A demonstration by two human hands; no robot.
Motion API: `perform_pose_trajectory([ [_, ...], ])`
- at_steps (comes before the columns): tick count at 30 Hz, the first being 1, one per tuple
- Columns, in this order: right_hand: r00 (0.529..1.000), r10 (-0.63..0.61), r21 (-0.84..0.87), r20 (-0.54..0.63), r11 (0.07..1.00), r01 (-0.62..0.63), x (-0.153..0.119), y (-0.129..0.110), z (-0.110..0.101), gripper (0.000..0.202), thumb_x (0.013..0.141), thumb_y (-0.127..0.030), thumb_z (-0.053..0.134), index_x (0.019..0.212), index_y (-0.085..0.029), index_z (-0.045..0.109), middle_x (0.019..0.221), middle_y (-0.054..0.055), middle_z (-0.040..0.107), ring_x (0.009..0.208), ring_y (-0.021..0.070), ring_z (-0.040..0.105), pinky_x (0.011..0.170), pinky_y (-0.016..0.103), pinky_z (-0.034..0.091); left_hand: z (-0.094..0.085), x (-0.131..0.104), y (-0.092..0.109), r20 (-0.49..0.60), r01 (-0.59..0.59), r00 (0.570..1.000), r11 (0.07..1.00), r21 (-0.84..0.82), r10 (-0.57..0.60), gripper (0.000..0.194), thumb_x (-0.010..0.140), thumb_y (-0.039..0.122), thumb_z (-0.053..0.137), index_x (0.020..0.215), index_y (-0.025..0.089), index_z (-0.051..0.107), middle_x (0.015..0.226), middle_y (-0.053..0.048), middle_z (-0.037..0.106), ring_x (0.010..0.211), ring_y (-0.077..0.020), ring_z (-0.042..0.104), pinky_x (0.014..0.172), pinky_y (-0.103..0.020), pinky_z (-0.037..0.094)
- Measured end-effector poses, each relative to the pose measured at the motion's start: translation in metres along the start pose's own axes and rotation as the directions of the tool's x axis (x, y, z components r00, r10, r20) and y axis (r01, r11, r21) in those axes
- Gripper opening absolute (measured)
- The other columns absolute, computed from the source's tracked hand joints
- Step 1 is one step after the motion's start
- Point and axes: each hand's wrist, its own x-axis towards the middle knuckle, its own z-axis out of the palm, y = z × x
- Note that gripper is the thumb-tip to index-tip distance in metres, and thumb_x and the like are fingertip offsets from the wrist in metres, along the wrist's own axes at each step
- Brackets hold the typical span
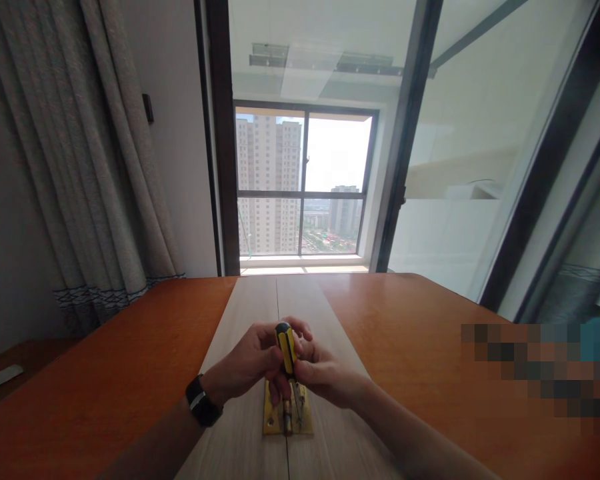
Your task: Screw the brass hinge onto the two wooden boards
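Note:
A screwdriver with a yellow and black handle stands tilted over a brass hinge, its shaft pointing down at the hinge's right leaf. My left hand, with a dark watch on the wrist, has its fingers closed round the handle from the left. From the right, my right hand pinches the lower part of the same handle. The hinge lies across the seam between two pale wooden boards, with its pin along the seam. My fingers cover the hinge's far part.
The boards rest on an orange-brown wooden table. A grey curtain hangs at the left, and a window is beyond the table. A white strip lies at the far left. Part of the right side is pixelated.

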Motion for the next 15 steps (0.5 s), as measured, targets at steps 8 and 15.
perform_pose_trajectory([
  [8, 0.991, -0.018, 0.057, -0.136, 0.998, 0.026, 0.001, 0.0055, -0.0005, 0.047, 0.063, -0.042, 0.088, 0.092, -0.011, 0.067, 0.077, 0.003, 0.067, 0.065, 0.0137, 0.065, 0.064, 0.025, 0.051, -0.0018, 0.0031, -0.0029, -0.055, -0.066, 0.996, 0.997, 0.033, 0.068, 0.039, 0.066, 0.04, 0.085, 0.084, 0.012, 0.065, 0.105, -0.007, 0.049, 0.072, -0.0122, 0.059, 0.045, -0.016, 0.053],
  [15, 0.993, -0.012, 0.132, -0.12, 0.991, 0.028, 0.0011, 0.0095, -0.0021, 0.036, 0.077, -0.044, 0.078, 0.087, -0.011, 0.066, 0.074, 0.003, 0.067, 0.062, 0.0125, 0.065, 0.06, 0.022, 0.051, 0.0047, 0.0045, -0.0028, -0.055, -0.084, 0.995, 0.996, 0.038, 0.086, 0.042, 0.068, 0.04, 0.084, 0.089, 0.015, 0.057, 0.101, -0.006, 0.052, 0.072, -0.0113, 0.058, 0.047, -0.013, 0.05],
])
